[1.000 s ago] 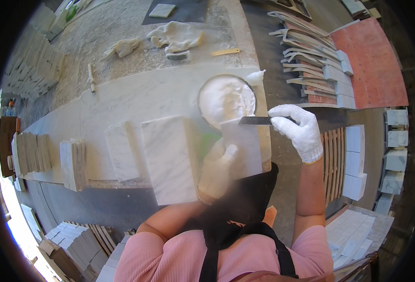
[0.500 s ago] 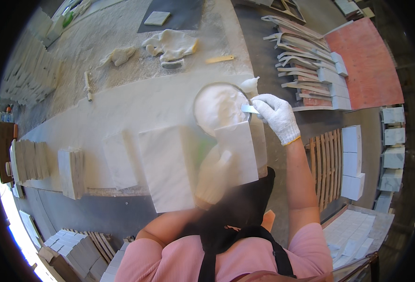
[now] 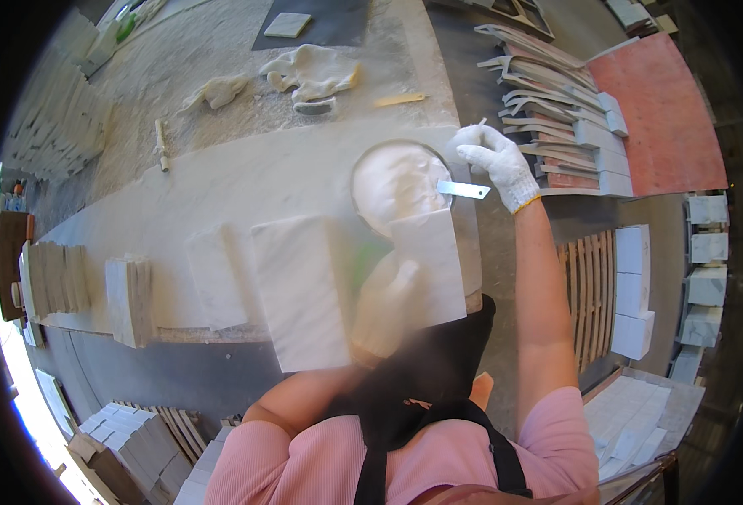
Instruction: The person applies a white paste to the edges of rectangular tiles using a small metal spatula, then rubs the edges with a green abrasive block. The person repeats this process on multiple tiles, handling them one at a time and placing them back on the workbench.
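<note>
My left hand [image 3: 388, 303], in a pale glove and blurred by a hazy patch, grips the left edge of a white rectangular tile [image 3: 432, 269]. The tile is tilted close to the near rim of a round bowl [image 3: 361, 215] filled with white powder or paste [image 3: 396, 181]. A flat metal scraper blade [image 3: 466, 190] sticks out over the bowl's right side, let go of. Above it, my white-gloved right hand [image 3: 493, 160] closes its fingers on a small white rounded thing with a thin tip [image 3: 464, 141], at the table's right edge.
More tiles stand along the near table edge: a large tile [image 3: 300, 290], a tile stack [image 3: 129, 299] and another stack [image 3: 55, 278]. Farther back lie gloves [image 3: 312, 71], a yellowish strip [image 3: 400, 99] and a tile on a dark mat [image 3: 288, 25]. Strips and blocks lie on a red board [image 3: 657, 118] at right.
My right hand has released the scraper, leaving it on the bowl, and has moved up to take hold of the small white rounded thing. My left hand keeps the tile nearly still.
</note>
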A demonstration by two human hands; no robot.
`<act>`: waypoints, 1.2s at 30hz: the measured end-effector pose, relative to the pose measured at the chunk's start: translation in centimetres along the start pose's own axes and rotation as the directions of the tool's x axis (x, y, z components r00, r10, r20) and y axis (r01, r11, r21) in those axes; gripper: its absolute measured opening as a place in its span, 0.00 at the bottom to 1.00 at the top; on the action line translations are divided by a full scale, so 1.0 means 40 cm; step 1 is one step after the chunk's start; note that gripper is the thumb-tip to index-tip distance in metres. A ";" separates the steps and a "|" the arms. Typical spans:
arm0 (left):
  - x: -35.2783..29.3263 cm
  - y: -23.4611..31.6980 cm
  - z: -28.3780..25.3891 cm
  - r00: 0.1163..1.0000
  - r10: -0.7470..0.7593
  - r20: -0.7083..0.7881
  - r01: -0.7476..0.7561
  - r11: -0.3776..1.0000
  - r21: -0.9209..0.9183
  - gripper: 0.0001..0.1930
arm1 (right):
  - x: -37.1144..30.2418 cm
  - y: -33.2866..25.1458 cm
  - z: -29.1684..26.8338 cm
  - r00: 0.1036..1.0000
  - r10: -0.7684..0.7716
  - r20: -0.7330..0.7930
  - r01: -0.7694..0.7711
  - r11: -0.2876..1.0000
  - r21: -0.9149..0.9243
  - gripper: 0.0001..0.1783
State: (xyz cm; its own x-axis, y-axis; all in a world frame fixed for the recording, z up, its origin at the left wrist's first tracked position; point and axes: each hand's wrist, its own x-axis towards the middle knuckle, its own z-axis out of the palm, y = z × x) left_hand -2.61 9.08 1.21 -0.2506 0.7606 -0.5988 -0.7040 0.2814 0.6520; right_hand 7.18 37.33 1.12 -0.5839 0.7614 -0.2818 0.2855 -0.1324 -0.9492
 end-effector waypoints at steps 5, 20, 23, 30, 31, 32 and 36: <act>0.007 -0.007 0.004 0.995 0.096 0.020 -0.096 0.995 0.008 0.18 | -0.154 -0.078 -0.027 0.985 -0.163 -0.059 0.153 0.978 -0.144 0.21; 0.017 -0.021 0.000 0.986 0.159 0.048 -0.159 0.987 -0.002 0.21 | -0.320 -0.102 0.081 0.979 -0.183 0.093 0.205 0.865 -0.457 0.20; 0.012 -0.018 0.002 0.986 0.150 0.067 -0.148 0.988 -0.035 0.21 | -0.316 -0.105 0.085 0.976 -0.190 0.105 0.217 0.843 -0.493 0.19; 0.014 -0.010 -0.005 0.987 0.114 0.109 -0.114 0.993 -0.012 0.23 | -0.313 -0.112 0.089 0.985 -0.137 0.106 0.172 0.848 -0.501 0.17; 0.015 -0.010 -0.005 0.987 0.117 0.107 -0.117 0.993 -0.004 0.23 | -0.313 -0.112 0.090 0.984 -0.142 0.107 0.177 0.845 -0.504 0.17; 0.015 -0.011 -0.005 0.987 0.120 0.105 -0.121 0.993 0.003 0.23 | -0.313 -0.112 0.090 0.983 -0.146 0.108 0.181 0.843 -0.507 0.18; 0.014 -0.017 -0.002 0.982 0.158 0.102 -0.154 0.987 -0.043 0.22 | -0.311 -0.110 0.088 0.980 -0.162 0.111 0.197 0.831 -0.521 0.18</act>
State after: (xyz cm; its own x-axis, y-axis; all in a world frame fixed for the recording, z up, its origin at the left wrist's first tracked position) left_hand -2.32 9.26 0.37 -0.2894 0.8511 -0.4381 -0.6847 0.1358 0.7161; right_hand 10.50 26.21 8.31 -0.7034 0.6973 -0.1378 0.5181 0.3702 -0.7710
